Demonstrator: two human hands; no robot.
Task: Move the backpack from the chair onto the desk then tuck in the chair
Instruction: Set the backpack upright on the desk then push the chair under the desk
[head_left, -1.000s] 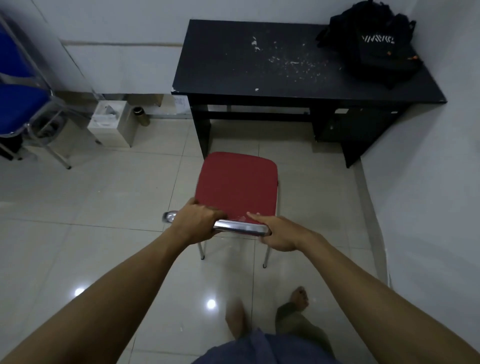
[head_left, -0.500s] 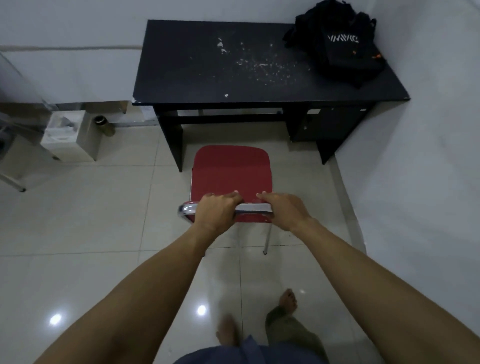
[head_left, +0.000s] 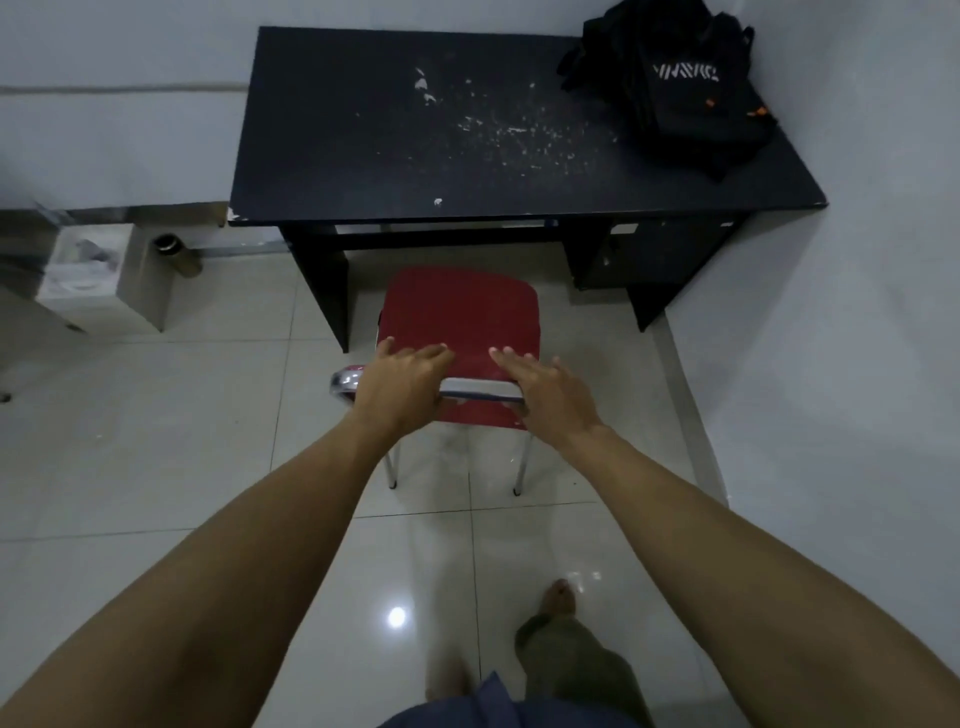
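Note:
The black backpack (head_left: 680, 88) lies on the far right corner of the black desk (head_left: 363, 145). A red chair (head_left: 462, 306) stands in front of the desk, its seat's front edge at the desk's leg opening. Both hands rest on the chair's chrome top rail (head_left: 478, 387). My left hand (head_left: 400, 384) lies over the rail's left part with fingers stretched forward. My right hand (head_left: 545, 395) lies over the right part, fingers also extended and not curled round the rail.
The desk's right side has a dark cabinet (head_left: 649, 260) down to the floor. A wall (head_left: 831, 364) runs close along the right. A white box (head_left: 104, 280) and a dark bottle (head_left: 179, 252) sit on the floor at left. My bare foot (head_left: 558, 597) is on the glossy tiles.
The chair has moved forward towards the desk, and I have stepped closer. Both hands went from a closed grip on the rail to flat, extended fingers.

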